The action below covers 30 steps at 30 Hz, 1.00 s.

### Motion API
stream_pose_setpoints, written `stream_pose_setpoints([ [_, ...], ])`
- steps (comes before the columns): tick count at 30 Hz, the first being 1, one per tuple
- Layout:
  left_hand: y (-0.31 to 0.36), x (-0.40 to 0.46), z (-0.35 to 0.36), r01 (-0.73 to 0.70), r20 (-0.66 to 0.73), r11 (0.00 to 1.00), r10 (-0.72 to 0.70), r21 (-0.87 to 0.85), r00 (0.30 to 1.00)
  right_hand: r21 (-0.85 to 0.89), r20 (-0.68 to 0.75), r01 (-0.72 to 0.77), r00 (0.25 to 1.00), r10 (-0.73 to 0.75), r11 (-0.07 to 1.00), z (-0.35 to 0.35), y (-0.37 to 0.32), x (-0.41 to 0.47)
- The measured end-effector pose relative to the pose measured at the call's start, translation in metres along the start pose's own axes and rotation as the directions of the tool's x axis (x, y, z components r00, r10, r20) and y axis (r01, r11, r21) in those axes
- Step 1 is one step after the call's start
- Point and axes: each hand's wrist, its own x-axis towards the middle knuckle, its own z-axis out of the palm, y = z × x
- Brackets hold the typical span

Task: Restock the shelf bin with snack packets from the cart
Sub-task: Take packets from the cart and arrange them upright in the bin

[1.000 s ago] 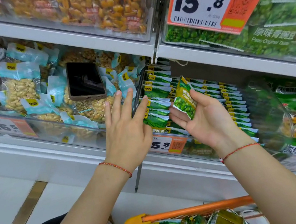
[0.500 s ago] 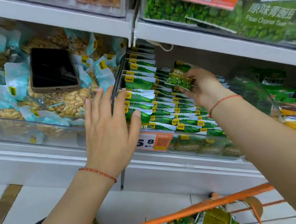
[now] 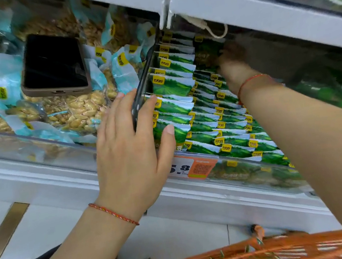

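The shelf bin [image 3: 248, 175] has a clear front wall and holds several rows of green snack packets [image 3: 173, 85]. My right hand [image 3: 233, 64] reaches deep to the back of the bin, under the upper shelf, and grips one green packet [image 3: 208, 55] there; shadow hides its fingertips. My left hand [image 3: 133, 147] lies with straight, spread fingers against the front packets and the black divider [image 3: 141, 89] at the bin's left side. The orange cart [image 3: 258, 252] is at the bottom edge, with green packets barely visible inside.
A neighbouring bin at left holds blue-topped peanut packets [image 3: 80, 110] with a dark phone [image 3: 54, 64] lying on them. An orange price tag [image 3: 194, 167] hangs on the bin front. The white upper shelf [image 3: 259, 11] overhangs closely. Pale floor with a brass strip [image 3: 5, 233] lies below.
My right hand carried the green packet from in front of the bin up and back to its rear. My left hand stayed on the front packets. The view shifted closer and lower.
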Motion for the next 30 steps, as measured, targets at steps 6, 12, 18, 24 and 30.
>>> stream_pose_setpoints([
  [6, 0.001, 0.000, 0.000, -0.006, -0.027, 1.000, 0.005, -0.013, 1.000, -0.381, -0.129, 0.125, 0.974, -0.187, 0.916, 0.004, -0.003, 0.022],
  [12, 0.002, 0.000, 0.000, -0.003, -0.033, 1.000, 0.003, -0.011, 0.999, -0.608, -0.077, 0.119, 0.975, -0.208, 0.785, -0.007, 0.000, 0.020],
  [18, 0.002, -0.001, 0.000, -0.003, -0.031, 1.000, 0.003, -0.016, 1.000, -0.612, -0.006, 0.157, 0.979, -0.203, 0.775, -0.012, 0.003, 0.014],
  [24, 0.001, -0.001, 0.000, -0.009, -0.033, 1.000, 0.009, -0.014, 0.999, -0.466, -0.139, 0.134, 0.965, -0.221, 0.875, -0.013, 0.004, -0.001],
  [30, 0.000, -0.001, 0.000, -0.012, -0.034, 1.000, 0.011, -0.012, 0.999, -0.654, -0.120, 0.185, 0.932, -0.343, 0.733, -0.007, 0.007, -0.009],
])
